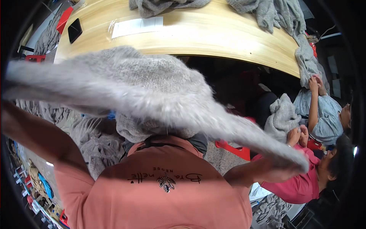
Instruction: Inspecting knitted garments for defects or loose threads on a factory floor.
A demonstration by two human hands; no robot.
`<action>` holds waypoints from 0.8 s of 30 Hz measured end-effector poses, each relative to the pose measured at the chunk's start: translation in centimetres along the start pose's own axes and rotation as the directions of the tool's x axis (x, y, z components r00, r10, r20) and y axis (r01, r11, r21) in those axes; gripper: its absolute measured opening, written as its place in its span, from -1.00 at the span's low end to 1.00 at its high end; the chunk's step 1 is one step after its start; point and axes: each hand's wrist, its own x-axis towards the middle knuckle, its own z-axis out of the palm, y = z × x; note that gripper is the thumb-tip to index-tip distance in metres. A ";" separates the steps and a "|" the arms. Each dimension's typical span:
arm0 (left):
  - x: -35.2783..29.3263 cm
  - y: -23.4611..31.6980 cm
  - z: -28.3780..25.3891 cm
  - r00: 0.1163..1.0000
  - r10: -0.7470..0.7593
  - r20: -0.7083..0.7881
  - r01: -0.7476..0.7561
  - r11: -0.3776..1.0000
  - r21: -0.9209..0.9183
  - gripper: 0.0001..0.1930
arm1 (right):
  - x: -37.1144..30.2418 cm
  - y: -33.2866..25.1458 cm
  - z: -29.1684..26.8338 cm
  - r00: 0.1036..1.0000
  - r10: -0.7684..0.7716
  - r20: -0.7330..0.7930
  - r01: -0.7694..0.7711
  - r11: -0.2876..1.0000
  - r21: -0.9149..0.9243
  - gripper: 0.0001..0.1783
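A fuzzy grey knitted garment (152,87), sweater-like, stretches across in front of my chest. Two long parts, which look like sleeves, reach out to either side, blurred by motion. At the lower right my right hand (280,171) is closed around the end of one of them, its fingers partly covered by the knit. My left arm rises at the left edge toward the other end, where the garment and the dark rim hide my left hand. The wider body of the garment bulges up toward the table edge and hangs down over my lap.
Ahead is a pale wooden table (213,28) with a black phone (74,30), a white paper (137,27) and grey knitwear (267,11). Two people sit at my right, handling grey knit pieces (282,118). Red stools (234,150) and knit heaps (97,147) lie around me.
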 end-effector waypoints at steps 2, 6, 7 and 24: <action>-6.4 0.5 1.2 0.967 -0.007 0.255 0.003 1.000 0.016 -0.66 | -0.8 2.6 0.1 0.989 0.144 -0.038 -0.133 0.969 0.209 -0.60; -5.2 -2.2 0.7 0.734 0.047 0.677 -0.058 0.998 -0.007 -0.74 | -1.6 -0.2 1.5 0.983 -0.124 0.133 0.114 0.990 0.080 -0.70; -8.9 -2.2 2.7 0.624 0.049 0.780 -0.051 0.998 -0.022 -0.76 | -3.4 -0.8 1.7 0.987 0.088 0.133 -0.139 0.883 0.447 -0.70; -22.7 -14.1 -0.3 -0.148 -0.136 0.980 0.663 0.721 0.200 -0.92 | -8.5 -11.1 6.6 0.796 -0.545 0.263 -0.047 0.378 0.925 -0.67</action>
